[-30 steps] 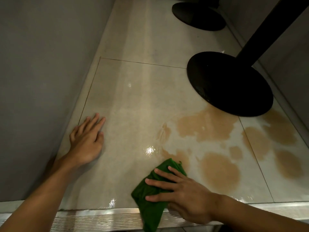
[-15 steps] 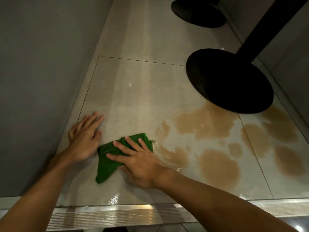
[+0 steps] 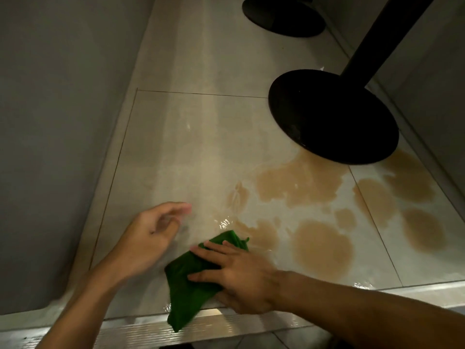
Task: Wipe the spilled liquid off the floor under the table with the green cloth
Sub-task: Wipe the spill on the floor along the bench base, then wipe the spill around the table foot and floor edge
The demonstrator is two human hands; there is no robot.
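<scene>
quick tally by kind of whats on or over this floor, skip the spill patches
hands: 2 (left hand, right hand)
green cloth: 1
black round table bases: 2 (near base, far base)
black pole: 1
total: 6

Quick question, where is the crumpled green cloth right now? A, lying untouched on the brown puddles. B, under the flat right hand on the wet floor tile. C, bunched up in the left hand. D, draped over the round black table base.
B: the right hand presses flat on the green cloth on the pale floor tile; the left hand holds nothing.
</scene>
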